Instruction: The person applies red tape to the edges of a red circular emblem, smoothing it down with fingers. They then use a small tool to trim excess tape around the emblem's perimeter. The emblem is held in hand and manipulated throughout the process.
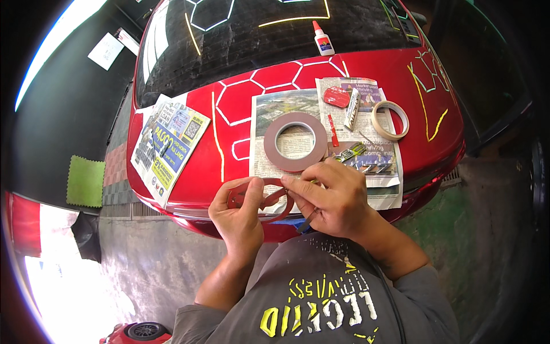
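My left hand (239, 217) pinches a curled red strip (279, 218), which looks like tape, between thumb and fingers. From the other side my right hand (339, 198) is closed on the same strip near its upper edge. A thin dark tool (309, 221) shows below the right fingers; its kind and how it is held are unclear. Just beyond my hands a wide roll of tape (274, 153) lies flat on newspaper (269, 109). Beside it are a chrome emblem (350, 152), a small red strip (333, 131) and a white tube (351, 110).
The newspaper lies on a red car (192, 129) marked with pale hexagon outlines. A masking tape roll (390, 120) and a red flat piece (336, 97) sit at the right. A glue bottle (323, 40) stands farther back. Folded newspapers (169, 143) lie left.
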Demonstrator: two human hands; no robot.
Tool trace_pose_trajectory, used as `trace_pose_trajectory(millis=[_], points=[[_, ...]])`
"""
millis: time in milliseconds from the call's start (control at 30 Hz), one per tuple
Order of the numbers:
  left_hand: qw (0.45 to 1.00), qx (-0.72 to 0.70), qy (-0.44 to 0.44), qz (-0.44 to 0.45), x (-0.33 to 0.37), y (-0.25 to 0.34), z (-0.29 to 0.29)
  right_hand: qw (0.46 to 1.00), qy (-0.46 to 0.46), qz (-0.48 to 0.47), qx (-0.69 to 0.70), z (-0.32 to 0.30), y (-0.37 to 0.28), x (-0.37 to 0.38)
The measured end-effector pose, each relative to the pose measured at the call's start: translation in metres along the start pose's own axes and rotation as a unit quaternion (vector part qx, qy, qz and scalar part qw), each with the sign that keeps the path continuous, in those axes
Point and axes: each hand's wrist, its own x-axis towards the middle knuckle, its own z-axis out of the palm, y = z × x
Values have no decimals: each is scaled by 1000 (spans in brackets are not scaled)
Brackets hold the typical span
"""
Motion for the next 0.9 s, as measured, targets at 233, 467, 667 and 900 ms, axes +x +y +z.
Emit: trace_pose_trajectory(millis=[233, 467, 667, 900], points=[[995, -79, -3, -61, 5, 16, 7, 988, -1, 103, 118, -6, 13, 8], [994, -87, 2, -62, 5, 16, 9, 988, -21, 81, 129, -9, 12, 10], [990, -123, -17, -64, 3, 20, 10, 996, -16, 45, 73, -10, 4, 10], [988, -144, -2, -57, -1, 15, 11, 999, 20, 4, 36, -1, 4, 2]])
